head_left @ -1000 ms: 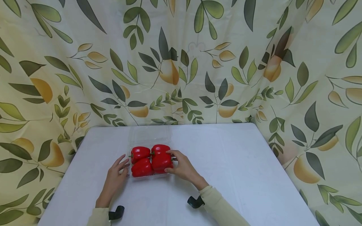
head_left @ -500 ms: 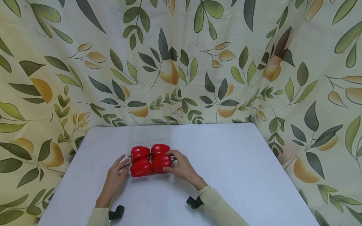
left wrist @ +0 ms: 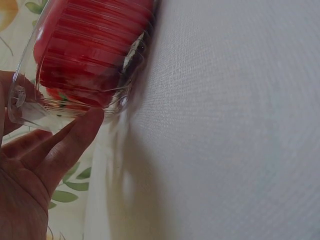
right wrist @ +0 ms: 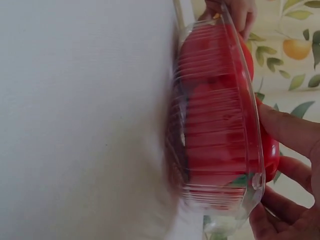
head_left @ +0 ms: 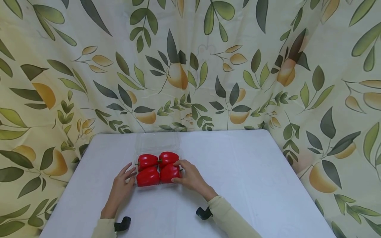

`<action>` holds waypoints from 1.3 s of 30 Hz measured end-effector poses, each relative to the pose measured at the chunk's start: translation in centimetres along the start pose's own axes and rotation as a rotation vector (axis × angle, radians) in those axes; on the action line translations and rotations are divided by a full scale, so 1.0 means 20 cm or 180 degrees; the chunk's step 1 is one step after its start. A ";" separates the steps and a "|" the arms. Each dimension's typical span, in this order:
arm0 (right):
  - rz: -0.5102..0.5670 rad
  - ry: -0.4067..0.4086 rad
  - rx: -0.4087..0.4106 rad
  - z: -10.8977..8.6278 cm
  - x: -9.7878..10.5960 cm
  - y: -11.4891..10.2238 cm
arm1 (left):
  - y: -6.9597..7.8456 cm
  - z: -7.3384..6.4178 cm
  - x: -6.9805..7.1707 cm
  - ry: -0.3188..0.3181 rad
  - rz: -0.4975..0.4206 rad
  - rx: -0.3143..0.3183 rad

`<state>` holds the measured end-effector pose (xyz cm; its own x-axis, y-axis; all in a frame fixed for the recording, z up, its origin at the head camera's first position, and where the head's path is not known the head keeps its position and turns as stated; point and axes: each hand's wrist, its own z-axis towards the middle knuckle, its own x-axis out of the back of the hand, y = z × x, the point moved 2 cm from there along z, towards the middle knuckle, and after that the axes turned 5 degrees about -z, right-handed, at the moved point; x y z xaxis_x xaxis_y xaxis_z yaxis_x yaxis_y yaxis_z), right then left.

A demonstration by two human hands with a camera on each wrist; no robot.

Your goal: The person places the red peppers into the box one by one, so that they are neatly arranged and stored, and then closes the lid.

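Several red bell peppers fill a clear plastic clamshell container (head_left: 157,186), two by two, in the head view. My right hand (head_left: 193,177) pinches the front right bell pepper (head_left: 169,173) between thumb and fingers, and this one sits inside the tray's right side. To its left lies the front left bell pepper (head_left: 148,177). Behind are the back left bell pepper (head_left: 148,161) and the back right bell pepper (head_left: 168,158). My left hand (head_left: 121,186) rests its extended fingers against the container's left end; in the left wrist view a fingertip (left wrist: 95,117) touches the ribbed plastic wall (left wrist: 90,55).
The container's transparent lid (head_left: 157,141) lies folded back toward the table's far edge. A white cloth covers the table (head_left: 238,172). Behind it hangs a leaf-patterned curtain (head_left: 196,72). A black wrist camera (head_left: 204,213) sits at the right sleeve, another black camera (head_left: 122,224) at the left.
The front right pepper has shifted slightly down and left into the container, with my right hand following. The front left pepper has slid a little left. My left hand stays put.
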<state>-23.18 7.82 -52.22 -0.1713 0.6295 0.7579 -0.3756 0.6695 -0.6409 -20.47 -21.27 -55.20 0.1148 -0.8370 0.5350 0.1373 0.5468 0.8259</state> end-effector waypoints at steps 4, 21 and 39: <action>-0.0048 -0.0035 0.0121 0.00 -0.02 0.00 | 0.01 -0.01 0.01 -0.0002 0.0051 0.0015; 0.0696 0.0023 0.0054 -0.02 0.06 0.02 | -0.02 -0.02 -0.01 -0.0047 -0.0062 0.0113; 0.0767 0.0214 0.0034 -0.02 0.23 -0.06 | -0.01 -0.01 0.00 -0.0059 -0.0061 0.0057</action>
<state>-23.14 10.07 -48.02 -0.1964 0.7955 0.5733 -0.3408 0.4928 -0.8006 -20.26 -21.43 -55.42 0.0940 -0.8476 0.5222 0.1218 0.5304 0.8390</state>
